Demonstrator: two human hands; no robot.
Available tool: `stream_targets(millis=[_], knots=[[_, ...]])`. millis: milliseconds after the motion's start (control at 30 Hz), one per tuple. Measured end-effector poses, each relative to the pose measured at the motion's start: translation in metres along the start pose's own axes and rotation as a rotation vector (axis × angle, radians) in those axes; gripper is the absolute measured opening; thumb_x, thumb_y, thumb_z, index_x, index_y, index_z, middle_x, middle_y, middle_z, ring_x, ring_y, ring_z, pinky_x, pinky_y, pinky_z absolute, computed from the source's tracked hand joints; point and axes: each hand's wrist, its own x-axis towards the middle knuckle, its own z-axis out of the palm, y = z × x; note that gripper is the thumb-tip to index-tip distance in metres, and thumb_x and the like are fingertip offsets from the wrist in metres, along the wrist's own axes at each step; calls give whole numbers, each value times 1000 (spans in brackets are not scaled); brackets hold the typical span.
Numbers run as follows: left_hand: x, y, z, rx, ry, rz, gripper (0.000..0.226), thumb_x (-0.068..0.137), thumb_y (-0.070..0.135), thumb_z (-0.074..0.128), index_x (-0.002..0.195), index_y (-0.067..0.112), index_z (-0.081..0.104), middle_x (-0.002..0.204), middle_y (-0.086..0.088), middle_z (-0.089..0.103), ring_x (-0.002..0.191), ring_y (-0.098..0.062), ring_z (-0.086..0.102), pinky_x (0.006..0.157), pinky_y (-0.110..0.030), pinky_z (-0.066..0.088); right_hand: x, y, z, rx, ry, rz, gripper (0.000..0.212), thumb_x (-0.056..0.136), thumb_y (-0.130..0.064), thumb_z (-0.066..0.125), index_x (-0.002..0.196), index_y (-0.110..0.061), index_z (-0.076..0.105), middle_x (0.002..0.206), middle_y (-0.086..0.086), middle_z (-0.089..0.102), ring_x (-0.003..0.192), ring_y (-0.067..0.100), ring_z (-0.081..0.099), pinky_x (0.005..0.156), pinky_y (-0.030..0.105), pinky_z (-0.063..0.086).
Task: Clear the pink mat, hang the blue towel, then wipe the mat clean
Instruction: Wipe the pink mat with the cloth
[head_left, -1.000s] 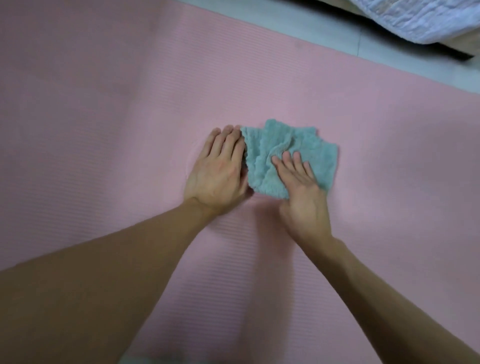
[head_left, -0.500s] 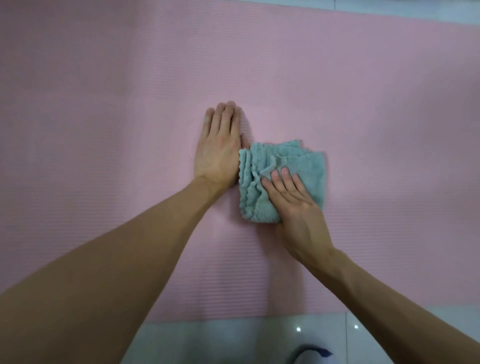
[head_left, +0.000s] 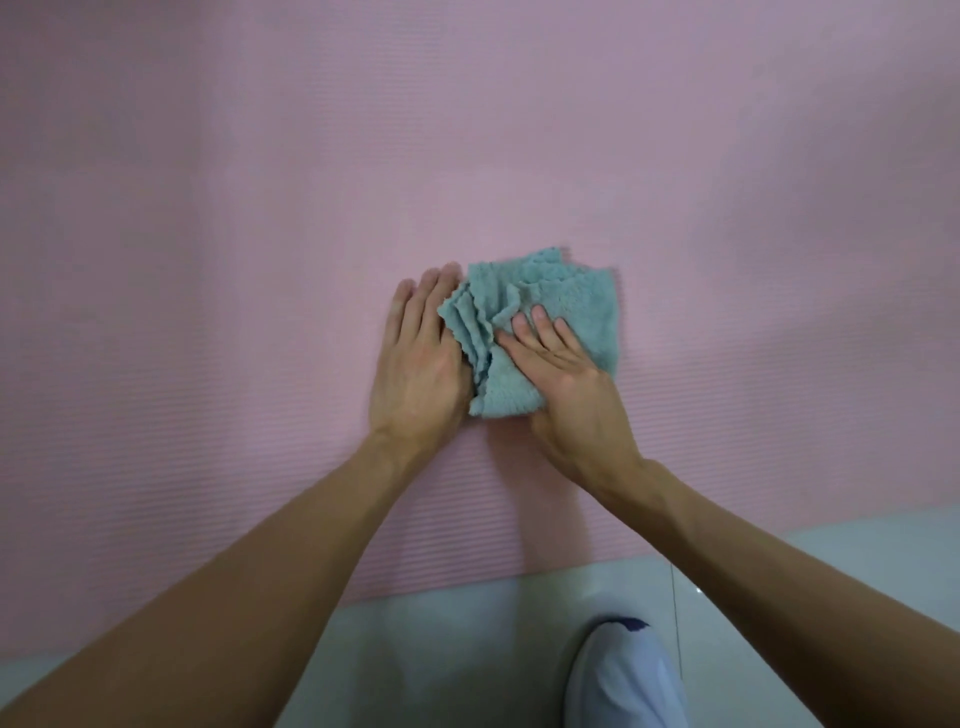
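Wiping step: judging by the bare pink mat (head_left: 260, 208) and the cloth in play, this is the last stage; clearing looks done. Can't confirm the blue towel is hung, as it's not in view.
Cloth: teal cloth (head_left: 582, 312), bunched and folded, lies on the mat under the right hand (head_left: 566, 384), its ruffled edge touching the left hand (head_left: 421, 374).
Right hand: palm down on the cloth, fingers (head_left: 543, 319) straight and slightly spread, pressing rather than gripping. Wrist is angled inward, forearm coming in from the lower right.
Left hand: flat on the mat just left of the cloth, fingers straight and together, holding nothing. Looks like bracing or pinning the mat. Forearm comes in from the lower left.
Mat: extends well beyond both hands ahead and to either side; its near edge lies behind the wrists, meeting the pale floor (head_left: 467, 623).
Other: a light shoe (head_left: 623, 675) on the floor, behind the right forearm.
Next move: slide the right hand with the cloth across the mat under steady downward pressure, left hand staying clear of the stroke or holding the mat.
Risk: the bunched cloth may roll or unfold under the palm, and the mat may creep on the smooth floor.
Coverage: can't tell which areas are already wiped.
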Motion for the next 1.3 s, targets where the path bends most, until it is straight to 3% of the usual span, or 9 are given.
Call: stream_targets(millis=[200, 367, 500, 633, 933, 1033, 1167, 1233, 1300], knots=[[5, -2, 3, 58, -26, -50, 56, 93, 21, 34, 145, 0, 37, 152, -17, 37, 142, -32, 32, 120, -46, 19, -66, -3, 3, 83, -107, -120, 66, 72, -9, 40, 136, -4, 53, 145, 13, 47, 141, 30, 34, 118, 44, 23], [4, 2, 2, 49, -4, -69, 53, 94, 14, 36, 145, 1, 38, 151, -15, 38, 141, -31, 33, 120, -46, 18, -116, 14, -3, 143, -313, -387, 64, 76, 0, 59, 139, -8, 51, 150, 6, 42, 145, 23, 28, 117, 48, 27], [5, 1, 0, 41, -11, -75, 53, 93, 15, 36, 144, 1, 39, 151, -15, 39, 141, -30, 33, 120, -45, 17, -119, 54, -24, 132, -504, -621, 39, 93, -17, 51, 130, -6, 61, 146, 6, 48, 144, 22, 32, 115, 46, 30], [5, 1, 0, 39, -19, -75, 53, 93, 15, 35, 144, 0, 40, 151, -15, 39, 141, -31, 33, 120, -45, 17, -110, 93, -39, 59, -586, -748, 37, 81, -4, 62, 117, -5, 70, 141, 6, 53, 142, 20, 36, 114, 44, 34], [6, 4, -2, 54, -53, -98, 53, 91, 12, 42, 142, -2, 41, 150, -17, 40, 140, -33, 35, 120, -46, 18, -102, 90, -39, 2, -589, -778, 35, 80, -8, 58, 112, -10, 73, 134, 3, 60, 136, 18, 44, 112, 41, 37], [8, 14, -3, 61, -89, -189, 57, 87, 7, 41, 143, -4, 39, 149, -19, 40, 139, -36, 34, 120, -48, 18, -101, 85, -41, -35, -646, -766, 36, 77, -12, 55, 107, -13, 75, 129, -1, 64, 133, 16, 48, 111, 39, 39], [-13, 60, -29, -48, -275, -331, 60, 86, 10, 38, 144, -1, 33, 148, -16, 36, 136, -32, 32, 119, -42, 20, -107, 60, -50, -207, -645, -683, 40, 67, -15, 60, 103, -17, 77, 119, -4, 69, 124, 12, 56, 107, 37, 44], [-41, 88, -48, -177, -389, -353, 54, 86, 17, 26, 138, 5, 40, 139, -11, 41, 126, -28, 40, 108, -38, 33, -106, 39, -56, -286, -681, -587, 43, 70, -19, 44, 97, -15, 78, 111, 1, 73, 116, 18, 63, 106, 37, 44], [-76, 106, -74, -299, -480, -428, 39, 93, 18, 30, 126, 12, 49, 127, -5, 47, 113, -25, 51, 90, -38, 43, -102, 17, -62, -299, -811, -450, 58, 76, -24, 25, 103, -15, 76, 115, 5, 71, 114, 24, 63, 103, 36, 48]])
